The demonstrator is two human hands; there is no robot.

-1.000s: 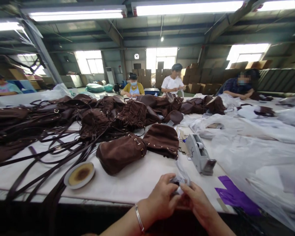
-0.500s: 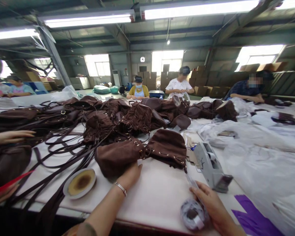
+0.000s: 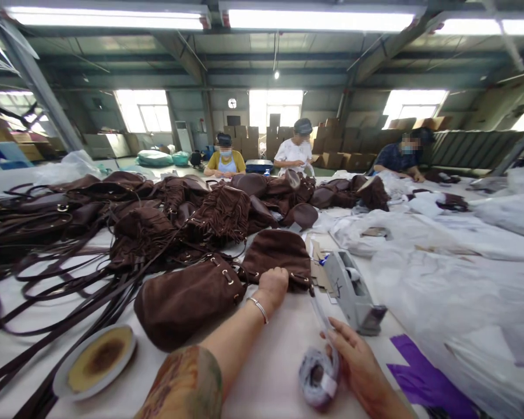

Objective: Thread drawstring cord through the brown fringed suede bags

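The left forearm point(image 3: 232, 349) slants from the bottom centre of the frame up and to the right, reaching well forward, its lower part covered by a patterned sleeve point(image 3: 184, 381). The left wrist point(image 3: 259, 307) (a thin silver bracelet circles it) is nearly in line with the arm, and the left hand point(image 3: 274, 285), near the middle of the frame, is knuckles up, its fingers bent down with the tips out of sight. The right forearm point(image 3: 388, 393) enters at the lower right, less extended. The right hand point(image 3: 353, 355) points toward the upper left, its fingers point(image 3: 340, 330) loosely bent.
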